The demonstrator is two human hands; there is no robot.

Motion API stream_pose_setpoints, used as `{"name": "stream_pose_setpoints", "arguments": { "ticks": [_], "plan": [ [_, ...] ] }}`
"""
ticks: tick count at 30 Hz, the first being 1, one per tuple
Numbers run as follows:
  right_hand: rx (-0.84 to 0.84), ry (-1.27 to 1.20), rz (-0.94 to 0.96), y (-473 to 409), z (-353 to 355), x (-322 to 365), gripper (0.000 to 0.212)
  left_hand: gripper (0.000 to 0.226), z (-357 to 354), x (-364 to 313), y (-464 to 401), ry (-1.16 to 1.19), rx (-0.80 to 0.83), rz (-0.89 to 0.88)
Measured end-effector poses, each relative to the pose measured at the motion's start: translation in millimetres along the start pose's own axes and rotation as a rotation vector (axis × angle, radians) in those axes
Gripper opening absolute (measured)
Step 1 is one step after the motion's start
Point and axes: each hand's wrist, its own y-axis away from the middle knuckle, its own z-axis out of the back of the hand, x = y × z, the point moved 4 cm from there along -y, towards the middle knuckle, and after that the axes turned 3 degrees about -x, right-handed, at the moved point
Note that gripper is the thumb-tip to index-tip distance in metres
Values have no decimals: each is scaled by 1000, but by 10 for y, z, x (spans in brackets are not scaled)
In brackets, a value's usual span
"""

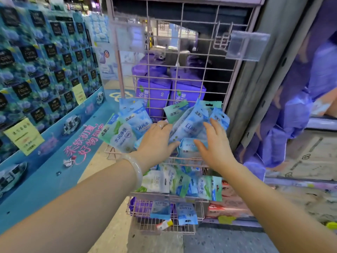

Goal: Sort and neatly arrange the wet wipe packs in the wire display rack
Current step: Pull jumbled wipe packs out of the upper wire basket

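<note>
Left hand (157,141) and right hand (212,145): fingers spread wide, flat on jumbled wet wipe packs (189,123) in upper basket of pink wire rack (182,57). More packs in lower baskets, nearer. Purple boxes (155,95) behind grid.

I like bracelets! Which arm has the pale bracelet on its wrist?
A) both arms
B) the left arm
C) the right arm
B: the pale bracelet circles the wrist behind the left hand, while the wrist behind the right hand is bare.
</note>
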Motion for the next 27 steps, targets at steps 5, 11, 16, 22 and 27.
{"name": "stream_pose_setpoints", "arguments": {
  "ticks": [5,11,16,22,27],
  "plan": [
    [-9,6,-63,34,77,-224,60,53,-31,-191,-259,49,-49,66],
    [46,-101,-173,89,90,-377,60,43,-126,-193,-358,163,1,190],
    [63,-117,-170,87,118,-368,60,26,-83,-114,-345,268,-125,280],
    [-10,-243,-158,-17,178,-152,58,25,224,103,-310,669,-244,410],
    [53,-689,-260,-195,76,297,65,27,395,221,-158,935,-259,448]
  ]
}}
